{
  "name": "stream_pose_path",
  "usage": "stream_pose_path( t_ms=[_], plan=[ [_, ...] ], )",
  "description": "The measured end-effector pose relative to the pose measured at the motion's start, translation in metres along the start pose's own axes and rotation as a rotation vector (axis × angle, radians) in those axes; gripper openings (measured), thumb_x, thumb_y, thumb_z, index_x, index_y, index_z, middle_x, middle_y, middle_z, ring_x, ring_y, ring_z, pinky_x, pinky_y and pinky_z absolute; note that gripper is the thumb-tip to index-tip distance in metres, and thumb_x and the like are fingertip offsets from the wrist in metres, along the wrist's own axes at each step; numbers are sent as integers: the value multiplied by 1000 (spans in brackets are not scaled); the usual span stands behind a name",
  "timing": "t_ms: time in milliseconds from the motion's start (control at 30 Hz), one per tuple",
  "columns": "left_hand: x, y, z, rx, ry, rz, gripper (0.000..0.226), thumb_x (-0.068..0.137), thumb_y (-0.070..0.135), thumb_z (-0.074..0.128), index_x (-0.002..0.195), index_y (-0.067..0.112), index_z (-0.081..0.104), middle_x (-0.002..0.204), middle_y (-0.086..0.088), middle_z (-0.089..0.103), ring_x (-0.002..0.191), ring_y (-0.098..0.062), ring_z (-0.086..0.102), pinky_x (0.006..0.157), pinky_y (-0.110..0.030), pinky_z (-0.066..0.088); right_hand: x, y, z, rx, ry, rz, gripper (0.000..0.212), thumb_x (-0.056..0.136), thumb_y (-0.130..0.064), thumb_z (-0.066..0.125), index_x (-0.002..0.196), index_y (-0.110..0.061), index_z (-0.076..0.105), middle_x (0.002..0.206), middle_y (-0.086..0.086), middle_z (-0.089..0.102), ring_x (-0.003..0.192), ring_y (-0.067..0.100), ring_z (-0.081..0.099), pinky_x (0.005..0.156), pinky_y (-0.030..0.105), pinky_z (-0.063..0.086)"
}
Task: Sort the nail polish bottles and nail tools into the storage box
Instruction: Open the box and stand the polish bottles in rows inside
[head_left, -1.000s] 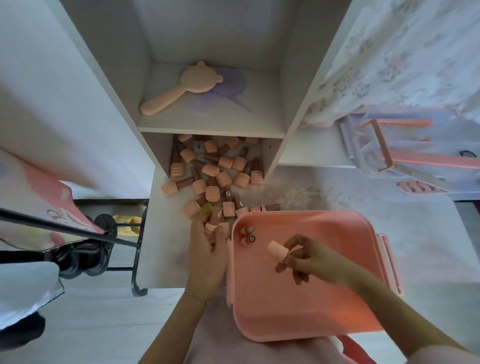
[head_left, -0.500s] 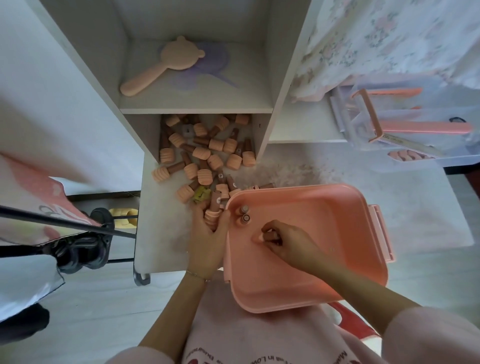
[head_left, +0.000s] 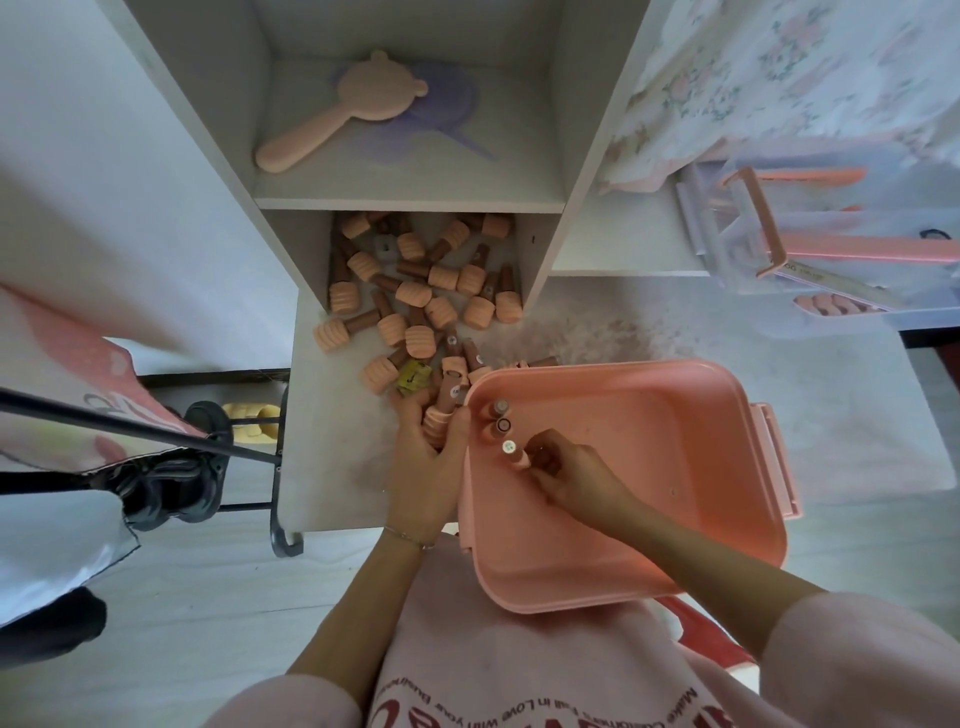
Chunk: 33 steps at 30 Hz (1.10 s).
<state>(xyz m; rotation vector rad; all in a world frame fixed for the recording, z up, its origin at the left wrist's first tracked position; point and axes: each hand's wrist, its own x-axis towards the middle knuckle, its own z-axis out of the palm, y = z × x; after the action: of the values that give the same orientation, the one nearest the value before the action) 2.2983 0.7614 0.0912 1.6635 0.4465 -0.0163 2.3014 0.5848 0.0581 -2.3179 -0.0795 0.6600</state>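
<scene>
A pink storage box (head_left: 675, 467) rests on my lap against the white shelf base. Three nail polish bottles stand upside down in its near-left corner, the first two (head_left: 502, 415) close together. My right hand (head_left: 576, 478) is inside the box, its curled fingers pinching the third bottle (head_left: 511, 451) beside them. My left hand (head_left: 421, 467) grips a bunch of several bottles (head_left: 444, 410) just outside the box's left wall. A pile of peach-capped brown bottles (head_left: 415, 296) spills from the low shelf compartment.
A small yellow item (head_left: 414, 375) lies among the bottles near my left hand. A peach bear-shaped hand mirror (head_left: 358, 104) lies on the shelf above. At the right sits a clear container (head_left: 831, 249) with pink nail files. Black metal chair legs (head_left: 208, 447) stand at the left.
My right hand carried a bottle down into the box's left corner and set it beside the two standing there. The left hand kept its bunch of bottles. The view shifted closer.
</scene>
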Motion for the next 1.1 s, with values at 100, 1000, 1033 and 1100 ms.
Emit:
stream_pose_path(
  t_ms=[100, 1000, 1033, 1100],
  plan=[
    [1, 0, 0, -7, 1, -3, 24, 88, 14, 60, 110, 17, 52, 88, 20, 59, 74, 17, 56, 65, 0, 40, 3, -1, 5, 41, 38, -15, 21, 83, -7, 57, 104, -10, 56, 79, -1, 60, 65, 17, 55, 69, 28, 46],
    [-1, 0, 2, -35, 24, -4, 24, 88, 12, 59, 111, 14, 52, 93, 17, 59, 76, 17, 56, 66, 0, 40, 12, 1, 13, -67, 93, -112, 19, 84, -12, 60, 102, -7, 61, 99, 10, 66, 90, 28, 60, 77, 33, 43],
    [-1, 1, 2, -37, 24, -8, 24, 88, 12, 59, 111, 16, 52, 94, 17, 59, 76, 17, 56, 67, -1, 40, 13, 1, 14, -65, 96, -114, 19, 84, -12, 60, 102, -7, 61, 99, 10, 66, 90, 28, 60, 76, 32, 42],
    [-1, 1, 2, -39, 24, -12, 25, 88, 11, 58, 111, 15, 51, 94, 16, 59, 75, 17, 56, 67, -1, 40, 14, -1, 17, -60, 107, -110, 19, 84, -13, 59, 102, -7, 61, 99, 10, 67, 90, 28, 60, 75, 31, 41]
  ],
)
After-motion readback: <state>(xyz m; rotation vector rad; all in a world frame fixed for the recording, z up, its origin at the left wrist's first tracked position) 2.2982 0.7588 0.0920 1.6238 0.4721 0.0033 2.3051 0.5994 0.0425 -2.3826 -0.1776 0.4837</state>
